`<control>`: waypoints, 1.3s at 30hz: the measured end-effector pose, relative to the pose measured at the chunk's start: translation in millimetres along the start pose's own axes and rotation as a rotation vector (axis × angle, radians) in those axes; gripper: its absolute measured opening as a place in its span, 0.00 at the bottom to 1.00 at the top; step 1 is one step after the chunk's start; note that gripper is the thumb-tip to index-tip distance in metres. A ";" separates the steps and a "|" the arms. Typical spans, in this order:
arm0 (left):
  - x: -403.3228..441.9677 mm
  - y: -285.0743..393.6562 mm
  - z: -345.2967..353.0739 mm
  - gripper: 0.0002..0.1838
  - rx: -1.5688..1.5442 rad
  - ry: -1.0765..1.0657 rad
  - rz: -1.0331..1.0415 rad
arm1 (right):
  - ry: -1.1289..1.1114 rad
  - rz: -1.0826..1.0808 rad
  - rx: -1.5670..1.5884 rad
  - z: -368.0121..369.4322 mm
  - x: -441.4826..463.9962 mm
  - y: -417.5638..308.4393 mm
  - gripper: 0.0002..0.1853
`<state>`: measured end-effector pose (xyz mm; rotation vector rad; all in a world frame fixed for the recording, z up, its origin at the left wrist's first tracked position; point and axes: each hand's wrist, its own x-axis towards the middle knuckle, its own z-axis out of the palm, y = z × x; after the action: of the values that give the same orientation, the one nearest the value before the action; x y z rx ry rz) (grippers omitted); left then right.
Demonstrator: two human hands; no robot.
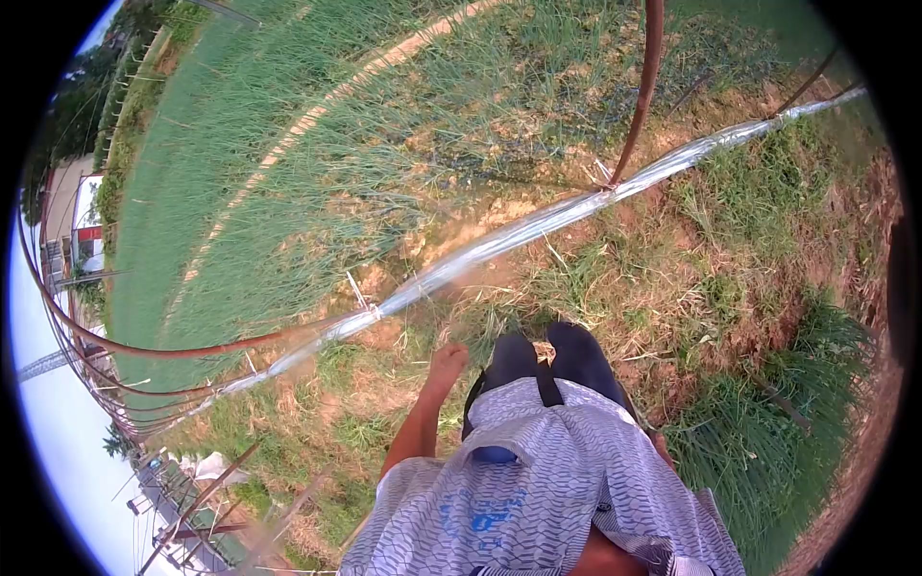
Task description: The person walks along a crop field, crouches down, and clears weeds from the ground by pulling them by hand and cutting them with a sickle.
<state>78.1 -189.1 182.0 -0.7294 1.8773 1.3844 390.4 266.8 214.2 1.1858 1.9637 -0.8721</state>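
The person seems to be between acts of handling, standing or stepping along a grassy strip [519, 288] beside a long band of clear plastic sheeting [480, 252]. The left hand [448, 365] is hanging beside the dark-trousered legs [581, 360]; its fingers are appearing to curl, but I cannot tell whether they are closing fully, and nothing is visibly showing in them. The right hand is not showing, so its state I cannot tell.

The plastic sheeting is lying just ahead of the left hand, apart from it, and is running from its left away to the front right. Any work on it would be calling for a bend and a forward reach of that hand, with steady footing on the uneven grass.

A rusty hoop pipe [645, 106] is rising from the sheeting ahead and to the right of the left hand, while a second curved pipe [202, 352] is arching away to its left. Both are standing in the way of a free passage over the band. Beyond it, thin-leaved green plants [288, 192] are filling the bed ahead. Well to the right of the left hand, past the legs, a dense green clump [749, 451] is crowding the ground and is likely to be hindering steps that way.
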 end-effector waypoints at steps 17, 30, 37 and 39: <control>-44.9 -7.1 27.1 0.13 -0.027 0.220 0.020 | -0.018 -0.041 -0.312 -100.4 89.6 -99.2 0.19; -32.2 -117.5 -72.1 0.15 -0.085 0.237 -0.114 | -0.049 -0.262 -0.511 -25.9 97.3 -211.1 0.20; -64.3 -109.4 -164.7 0.19 -0.227 0.515 -0.099 | -0.083 -0.423 -0.773 -6.1 134.9 -215.0 0.20; -49.2 -161.7 -165.5 0.19 -0.291 0.591 -0.086 | -0.092 -0.535 -0.906 -4.3 178.3 -197.1 0.20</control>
<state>200.2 -390.6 160.7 -1.4783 2.0552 1.5129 146.1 281.0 110.8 0.1006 2.2315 -0.1724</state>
